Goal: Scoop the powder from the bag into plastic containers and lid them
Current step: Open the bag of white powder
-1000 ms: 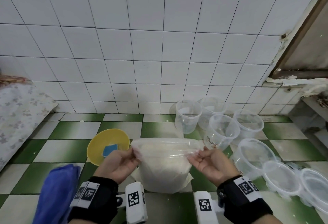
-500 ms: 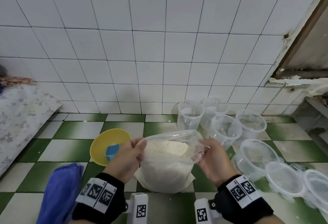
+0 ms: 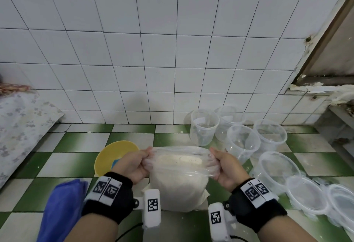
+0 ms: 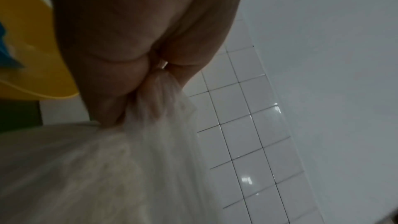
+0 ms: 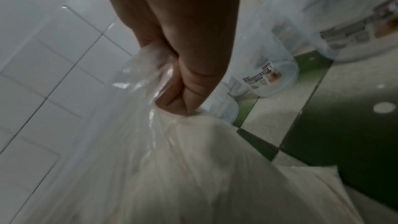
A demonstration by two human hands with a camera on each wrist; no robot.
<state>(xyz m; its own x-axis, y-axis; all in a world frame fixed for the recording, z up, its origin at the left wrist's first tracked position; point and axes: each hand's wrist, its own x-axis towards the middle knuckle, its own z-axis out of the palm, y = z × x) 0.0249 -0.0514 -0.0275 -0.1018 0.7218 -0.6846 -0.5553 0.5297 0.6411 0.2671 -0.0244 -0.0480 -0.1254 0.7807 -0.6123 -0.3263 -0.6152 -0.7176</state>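
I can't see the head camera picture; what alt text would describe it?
Two hands, left and right, grip the bunched top of a clear bag of white powder on a green-and-white floor. Empty tubs stand at right, a yellow bowl at left.

Home floor: white wall tiles [image 3: 122, 50], green-checkered floor [image 3: 76, 146].
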